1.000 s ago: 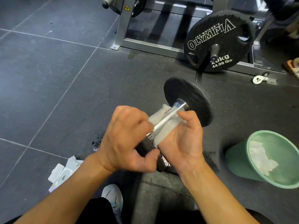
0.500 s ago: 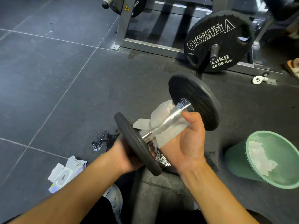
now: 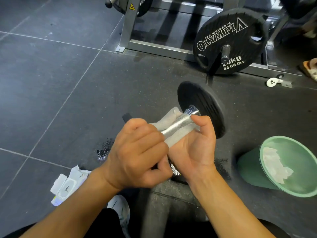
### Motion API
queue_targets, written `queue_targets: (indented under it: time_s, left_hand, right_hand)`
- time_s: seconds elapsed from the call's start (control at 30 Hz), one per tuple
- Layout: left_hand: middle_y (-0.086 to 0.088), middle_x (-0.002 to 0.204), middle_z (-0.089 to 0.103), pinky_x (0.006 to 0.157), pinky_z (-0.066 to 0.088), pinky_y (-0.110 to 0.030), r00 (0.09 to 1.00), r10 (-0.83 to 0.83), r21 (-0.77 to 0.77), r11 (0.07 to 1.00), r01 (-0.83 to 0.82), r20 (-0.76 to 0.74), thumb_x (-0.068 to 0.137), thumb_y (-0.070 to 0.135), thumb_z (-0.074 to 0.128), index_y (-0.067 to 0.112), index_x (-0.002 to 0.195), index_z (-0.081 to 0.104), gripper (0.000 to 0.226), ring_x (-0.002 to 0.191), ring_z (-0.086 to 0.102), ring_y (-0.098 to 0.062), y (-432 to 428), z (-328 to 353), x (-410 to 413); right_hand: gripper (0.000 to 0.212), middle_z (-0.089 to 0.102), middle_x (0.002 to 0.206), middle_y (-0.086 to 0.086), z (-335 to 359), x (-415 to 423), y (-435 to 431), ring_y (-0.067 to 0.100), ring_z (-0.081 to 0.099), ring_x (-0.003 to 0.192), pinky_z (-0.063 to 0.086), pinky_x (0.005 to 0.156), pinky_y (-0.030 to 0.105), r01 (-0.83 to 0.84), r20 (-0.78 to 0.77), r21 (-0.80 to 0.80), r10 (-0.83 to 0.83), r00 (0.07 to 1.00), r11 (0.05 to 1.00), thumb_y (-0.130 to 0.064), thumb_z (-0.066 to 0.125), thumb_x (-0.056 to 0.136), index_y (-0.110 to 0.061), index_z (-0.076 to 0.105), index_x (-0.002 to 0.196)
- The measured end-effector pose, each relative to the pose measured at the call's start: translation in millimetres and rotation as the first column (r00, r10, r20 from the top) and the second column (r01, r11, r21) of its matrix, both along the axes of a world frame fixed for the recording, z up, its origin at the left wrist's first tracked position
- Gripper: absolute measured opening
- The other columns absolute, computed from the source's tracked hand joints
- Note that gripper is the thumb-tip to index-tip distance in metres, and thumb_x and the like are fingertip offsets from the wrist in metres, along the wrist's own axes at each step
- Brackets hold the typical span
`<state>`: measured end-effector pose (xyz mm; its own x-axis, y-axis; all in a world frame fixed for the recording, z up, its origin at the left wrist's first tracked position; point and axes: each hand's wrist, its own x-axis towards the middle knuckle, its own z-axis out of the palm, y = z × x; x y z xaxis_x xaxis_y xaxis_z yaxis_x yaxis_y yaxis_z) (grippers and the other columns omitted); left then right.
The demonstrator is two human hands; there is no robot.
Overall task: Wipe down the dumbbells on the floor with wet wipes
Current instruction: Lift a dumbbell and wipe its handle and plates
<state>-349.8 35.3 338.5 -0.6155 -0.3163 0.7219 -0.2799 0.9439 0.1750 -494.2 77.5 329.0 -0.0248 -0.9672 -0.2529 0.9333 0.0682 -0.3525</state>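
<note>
This is a gym. A black weight plate (image 3: 229, 42) marked "Olympia", 20 kg and 44.09 lbs, sits on a bar end by a grey steel rack frame (image 3: 154, 47). The dark floor (image 3: 51, 83) is laid in large rubber-like tiles, and a dumbbell (image 3: 200, 107) is in hand.

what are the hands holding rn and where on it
Both hold the dumbbell. The left hand grips its near end; the right hand cups the knurled handle through a wipe.
</note>
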Motion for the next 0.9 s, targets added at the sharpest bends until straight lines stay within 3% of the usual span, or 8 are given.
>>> queue_targets:
  time_s: [0.2,0.27,0.37,0.43,0.57,0.7,0.8,0.9]
  left_hand:
    - [-0.016,0.063,0.045,0.06,0.033,-0.046,0.909,0.207,0.58,0.813,0.046,-0.362,0.09,0.01,0.041,0.012,0.061,0.046,0.03,0.062,0.041,-0.034,-8.7,-9.1,1.5]
    - [-0.015,0.058,0.038,0.059,0.024,-0.043,0.745,0.437,0.836,0.462,0.295,-0.504,0.09,0.016,0.039,0.015,0.058,0.039,0.032,0.059,0.033,-0.032,-12.8,-9.1,-2.1]
    - [-0.003,0.046,0.026,0.055,0.014,-0.036,0.577,0.746,0.719,-0.195,0.667,-0.333,0.094,0.027,0.04,0.015,0.048,0.032,0.048,0.05,0.019,-0.02,-15.4,-15.6,-9.1]
    - [0.002,0.042,0.02,0.048,0.015,-0.031,0.546,0.806,0.63,-0.305,0.715,-0.229,0.095,0.03,0.04,0.02,0.043,0.027,0.055,0.045,0.017,-0.016,-10.4,-20.7,-11.2]
    - [-0.005,0.051,0.016,0.05,0.015,-0.034,0.485,0.837,0.752,-0.146,0.643,-0.252,0.094,0.027,0.041,0.02,0.058,0.015,0.045,0.049,0.015,-0.022,-13.1,-15.5,-10.6]
    - [-0.022,0.048,0.028,0.044,0.026,-0.046,0.696,0.584,0.903,0.348,0.25,-0.418,0.087,0.017,0.042,0.004,0.055,0.029,0.037,0.044,0.034,-0.038,-21.4,-4.2,-1.8]
    - [-0.005,0.051,0.036,0.049,0.028,-0.037,0.941,0.251,0.591,0.803,-0.071,-0.227,0.091,0.011,0.044,0.002,0.051,0.041,0.041,0.048,0.033,-0.03,-13.6,-2.5,3.3]
    - [0.002,0.055,0.03,0.059,0.021,-0.027,0.991,0.11,0.215,0.972,-0.092,-0.073,0.091,0.014,0.051,0.017,0.051,0.041,0.041,0.058,0.02,-0.019,-7.6,-1.8,-4.2]
  right_hand:
    - [0.021,0.062,0.086,0.005,1.4,-6.6,-1.8,0.023,0.061,0.087,0.043,0.092,0.044,0.097,-0.062,0.019,-0.095,0.994,0.995,-0.03,0.051,0.089,-0.015,0.066,0.086]
    - [0.016,0.062,0.087,0.004,4.9,-10.1,-2.9,0.022,0.06,0.085,0.045,0.085,0.043,0.115,-0.104,0.001,-0.114,0.988,0.993,-0.031,0.057,0.083,-0.017,0.065,0.088]
    - [0.02,0.06,0.086,0.004,7.9,-12.6,-0.8,0.022,0.06,0.08,0.05,0.074,0.036,0.1,-0.093,-0.018,-0.101,0.991,0.995,-0.034,0.058,0.081,-0.017,0.063,0.09]
    - [0.021,0.059,0.09,0.005,5.6,-12.6,0.4,0.023,0.061,0.085,0.054,0.078,0.04,0.074,-0.06,-0.023,-0.075,0.995,0.997,-0.034,0.059,0.085,-0.015,0.06,0.094]
    - [0.021,0.058,0.091,0.006,0.9,-7.5,-1.7,0.024,0.06,0.089,0.049,0.086,0.044,0.036,-0.115,0.026,-0.033,0.993,0.999,-0.032,0.063,0.087,-0.014,0.06,0.095]
    - [0.027,0.057,0.094,0.016,-1.7,-5.0,-1.1,0.032,0.059,0.093,0.049,0.09,0.047,0.017,-0.128,0.056,-0.01,0.992,0.998,-0.03,0.059,0.089,-0.006,0.056,0.101]
    - [0.057,0.05,0.119,0.033,-9.8,-0.1,-6.5,0.045,0.055,0.113,0.047,0.102,0.053,-0.025,-0.139,0.153,0.047,0.989,0.988,-0.03,0.059,0.085,0.012,0.047,0.122]
    - [0.068,0.057,0.123,0.035,-18.9,7.9,-7.6,0.043,0.06,0.119,0.044,0.11,0.046,-0.063,-0.048,0.278,0.079,0.996,0.959,-0.031,0.055,0.087,0.017,0.049,0.135]
